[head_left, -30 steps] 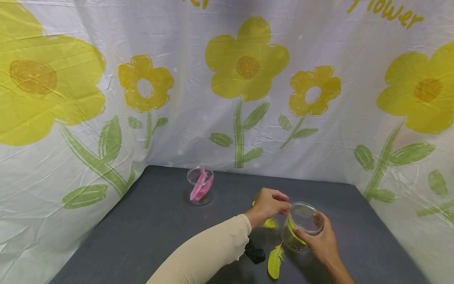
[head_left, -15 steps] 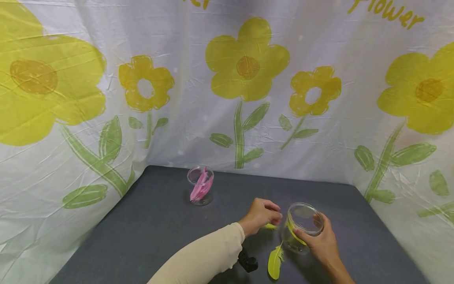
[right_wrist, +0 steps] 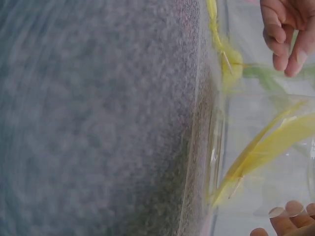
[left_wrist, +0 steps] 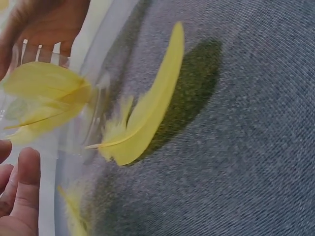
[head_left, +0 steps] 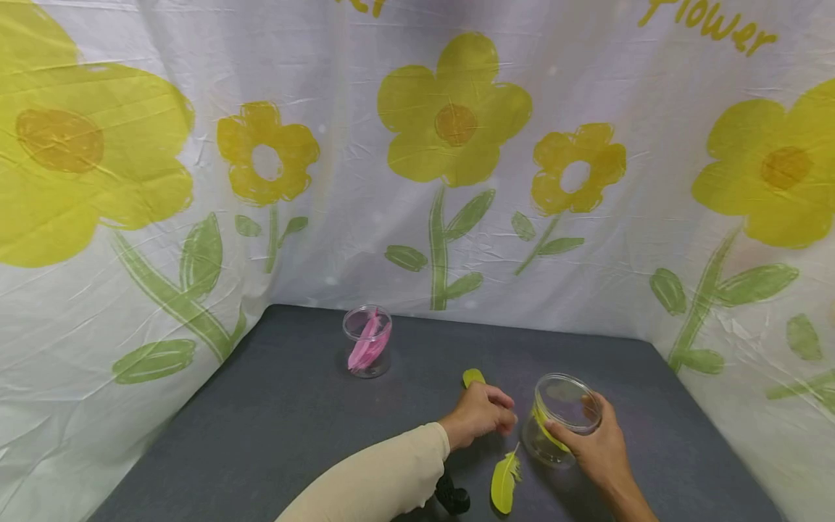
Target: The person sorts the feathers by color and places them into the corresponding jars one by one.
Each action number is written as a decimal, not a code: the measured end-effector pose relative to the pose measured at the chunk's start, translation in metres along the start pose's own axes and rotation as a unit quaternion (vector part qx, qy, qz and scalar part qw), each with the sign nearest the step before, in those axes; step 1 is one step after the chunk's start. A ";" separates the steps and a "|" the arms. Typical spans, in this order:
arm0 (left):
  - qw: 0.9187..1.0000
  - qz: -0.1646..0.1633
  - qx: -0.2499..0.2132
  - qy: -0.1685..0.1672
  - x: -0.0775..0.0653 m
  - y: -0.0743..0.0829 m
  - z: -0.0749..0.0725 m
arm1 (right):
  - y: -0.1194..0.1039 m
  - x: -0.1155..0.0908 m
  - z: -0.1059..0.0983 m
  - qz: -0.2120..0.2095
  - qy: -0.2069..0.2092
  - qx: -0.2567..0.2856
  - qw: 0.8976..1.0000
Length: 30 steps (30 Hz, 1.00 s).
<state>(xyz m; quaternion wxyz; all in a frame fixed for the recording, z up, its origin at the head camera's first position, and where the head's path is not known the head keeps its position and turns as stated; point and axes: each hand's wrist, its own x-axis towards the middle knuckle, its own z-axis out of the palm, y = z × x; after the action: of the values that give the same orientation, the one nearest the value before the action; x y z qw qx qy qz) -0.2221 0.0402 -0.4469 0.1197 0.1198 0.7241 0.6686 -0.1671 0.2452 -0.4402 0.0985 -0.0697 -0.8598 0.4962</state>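
Observation:
My right hand (head_left: 601, 444) grips a clear jar (head_left: 544, 455) around its side near the rim. Yellow feathers (left_wrist: 47, 98) lean inside that jar. To its left hovers my left hand (head_left: 479, 415), fingers loosely bent and nothing between them, as the right wrist view also shows. One loose yellow feather (head_left: 504, 483) lies on the table in front of the jar. Another yellow feather (head_left: 472, 377) pokes out behind the left hand, which covers part of it.
Farther back on the left, a second clear jar (head_left: 368, 322) holds pink feathers (head_left: 370, 348). The dark table (head_left: 248, 428) ends at a white cloth (head_left: 352, 239) with printed yellow flowers. A black strapped device (head_left: 451, 496) shows under the left forearm.
My left hand has drawn away from the jar's rim, leftward and nearer to me, uncovering part of the rear feather. The right hand and jar have shifted slightly right.

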 end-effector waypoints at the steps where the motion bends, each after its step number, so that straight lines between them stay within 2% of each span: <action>1: 1.000 0.000 0.007 -0.001 0.000 -0.001 0.001 | 0.000 0.000 0.000 0.001 -0.002 -0.002 1.000; 7: 0.999 -0.020 0.039 -0.003 -0.001 -0.009 0.006 | 0.002 0.000 -0.002 0.002 -0.008 -0.003 1.000; 18: 0.998 -0.038 0.054 -0.011 -0.002 -0.020 0.013 | 0.004 -0.001 -0.005 -0.006 0.000 0.006 1.000; 30: 0.992 -0.066 0.104 -0.027 -0.003 -0.020 0.021 | 0.004 -0.001 -0.009 0.001 -0.005 -0.007 1.000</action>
<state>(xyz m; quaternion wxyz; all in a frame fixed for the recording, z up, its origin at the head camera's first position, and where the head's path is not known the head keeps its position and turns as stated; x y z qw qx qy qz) -0.2127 0.0573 -0.4681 0.1703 0.1011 0.7926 0.5767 -0.1643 0.2545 -0.4396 0.0933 -0.0687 -0.8636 0.4907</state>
